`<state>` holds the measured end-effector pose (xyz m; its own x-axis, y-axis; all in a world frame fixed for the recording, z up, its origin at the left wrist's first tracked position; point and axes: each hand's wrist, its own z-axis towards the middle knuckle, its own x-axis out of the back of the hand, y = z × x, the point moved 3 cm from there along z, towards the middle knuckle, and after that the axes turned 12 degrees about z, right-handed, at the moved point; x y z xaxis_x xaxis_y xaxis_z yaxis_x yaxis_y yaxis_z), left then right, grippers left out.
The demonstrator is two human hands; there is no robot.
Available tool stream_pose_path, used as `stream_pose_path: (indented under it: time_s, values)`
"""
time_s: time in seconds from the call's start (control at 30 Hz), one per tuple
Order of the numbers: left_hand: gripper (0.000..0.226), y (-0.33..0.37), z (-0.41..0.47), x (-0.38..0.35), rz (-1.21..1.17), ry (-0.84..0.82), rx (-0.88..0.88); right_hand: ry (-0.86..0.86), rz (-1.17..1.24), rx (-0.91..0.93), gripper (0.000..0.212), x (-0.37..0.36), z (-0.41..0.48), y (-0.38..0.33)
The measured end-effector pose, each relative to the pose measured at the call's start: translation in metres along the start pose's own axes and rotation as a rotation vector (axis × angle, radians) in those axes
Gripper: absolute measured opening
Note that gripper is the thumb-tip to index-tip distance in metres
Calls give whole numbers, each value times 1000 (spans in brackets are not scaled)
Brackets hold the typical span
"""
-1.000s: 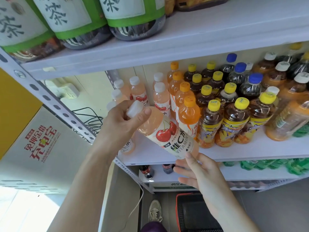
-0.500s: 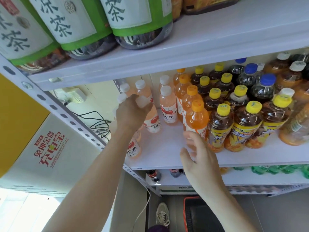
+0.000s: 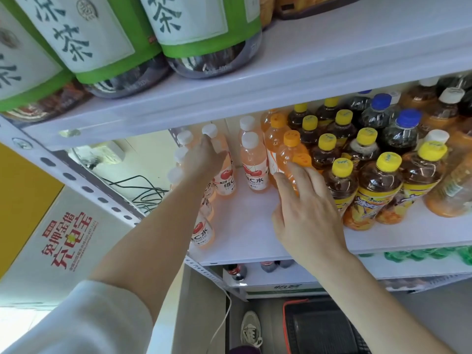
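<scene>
The left hand (image 3: 204, 159) reaches in at the middle left of the frame. Its fingers curl over the top of a pink bottle (image 3: 226, 178) and hold it by the neck. The pink bottle stands upright on the white shelf (image 3: 245, 226), near the back. It has red cherries on its label. More pink bottles stand close by, and one of them (image 3: 255, 172) is just to the right of it.

The right hand (image 3: 306, 213) is in the middle of the frame. Its fingers are spread out and straight. The fingertips touch an orange bottle (image 3: 287, 159) with an orange cap. The hand does not wrap around it.

To the right of the orange bottle stand many brown tea bottles (image 3: 378, 185) with yellow caps, packed close together.

On the shelf above, at the top left of the frame, sit big bottles with green labels (image 3: 199, 26).

At the bottom of the frame, on the floor, are a black basket (image 3: 321, 328) with a red rim and a shoe (image 3: 251, 330) just left of it.
</scene>
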<state>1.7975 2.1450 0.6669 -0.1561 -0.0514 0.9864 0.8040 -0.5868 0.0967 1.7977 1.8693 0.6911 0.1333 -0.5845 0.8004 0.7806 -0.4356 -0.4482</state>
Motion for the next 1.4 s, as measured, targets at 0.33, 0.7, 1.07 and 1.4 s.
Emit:
stream_pose_path:
  time_s: [0.33, 0.7, 1.07, 1.4]
  values:
    - [60, 40, -14, 6, 4, 128, -357, 105, 124, 35, 56, 1, -2, 12]
    - [52, 52, -65, 15, 8, -82, -439, 127, 552, -4, 62, -10, -32, 22]
    - [36, 23, -167, 116, -828, 106, -181, -341, 1014, -285, 81, -11, -64, 17]
    - [43, 30, -195, 91, -1332, -374, -174, -223, 1310, -320, 56, 50, -91, 2]
